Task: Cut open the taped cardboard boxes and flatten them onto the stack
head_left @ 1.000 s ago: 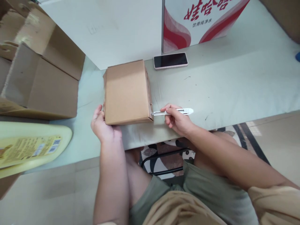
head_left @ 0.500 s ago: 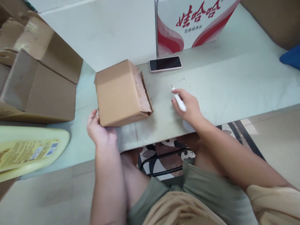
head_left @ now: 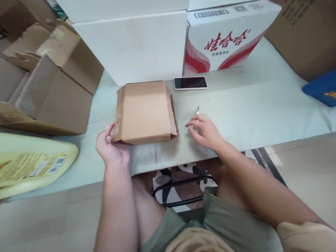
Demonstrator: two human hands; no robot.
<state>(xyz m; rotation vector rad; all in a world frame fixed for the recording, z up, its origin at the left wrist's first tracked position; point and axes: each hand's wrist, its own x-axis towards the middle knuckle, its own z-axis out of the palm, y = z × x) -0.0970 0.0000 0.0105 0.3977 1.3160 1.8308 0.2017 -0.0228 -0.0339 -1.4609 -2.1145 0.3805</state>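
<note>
A brown cardboard box (head_left: 145, 110) lies on the table, its end flaps showing at the left and right sides. At its near left corner my left hand (head_left: 111, 147) grips the box, fingers curled behind the left flap. My right hand (head_left: 206, 132) is to the right of the box, apart from it, fingers spread. Just beyond those fingers shows the thin metal tip of a white pen-shaped tool (head_left: 197, 112); its handle is mostly hidden beneath the hand.
A phone (head_left: 190, 83) lies behind the box, before a white carton (head_left: 147, 49) and a red-and-white water carton (head_left: 225, 49). Open brown cartons (head_left: 63, 94) and a pale yellow bottle (head_left: 39, 164) stand left. A blue container (head_left: 320, 87) is at the right.
The box has come down from a tilt to lie flatter. My right hand has loosened from the white tool and opened above it. The view has shifted slightly.
</note>
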